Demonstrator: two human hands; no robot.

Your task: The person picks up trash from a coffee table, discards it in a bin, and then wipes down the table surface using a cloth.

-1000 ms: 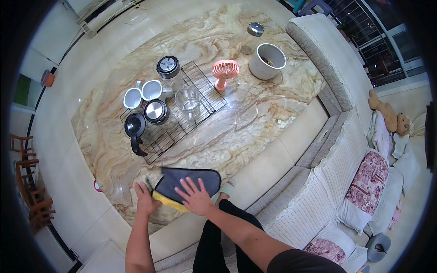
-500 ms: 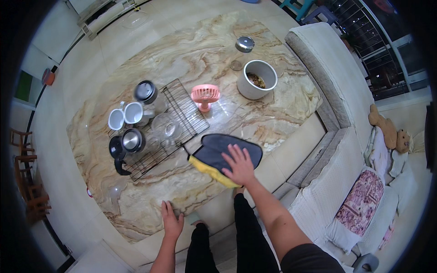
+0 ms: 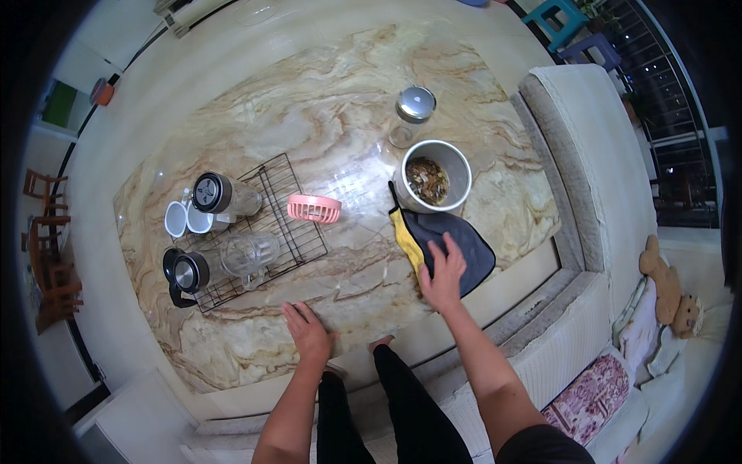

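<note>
On the marble table [image 3: 340, 147], my right hand [image 3: 444, 280] rests on a dark grey and yellow cloth [image 3: 473, 251], fingers slightly bent and apart, pressing from above rather than gripping. The cloth lies against the near side of a white pot [image 3: 467, 166] that holds brownish scraps [image 3: 427, 182]. At the near table edge my left hand [image 3: 308, 334] lies with fingers stretched out, holding nothing. Beyond the pot stands a clear jar with a silver lid [image 3: 416, 104]. A small pink fan [image 3: 314, 208] is left of the cloth, by the wire rack.
The wire rack [image 3: 297, 240] on the left bears white mugs [image 3: 176, 220], a black-lidded glass bottle [image 3: 212, 193], a clear glass jug [image 3: 251, 254] and a black-handled pitcher [image 3: 192, 272]. A sofa [image 3: 587, 155] runs along the right, with a teddy bear [image 3: 661, 286] and cushions.
My right hand has slid the cloth right and away from me, up to the pot. My left hand has shifted right along the table edge. The whole view has also shifted.
</note>
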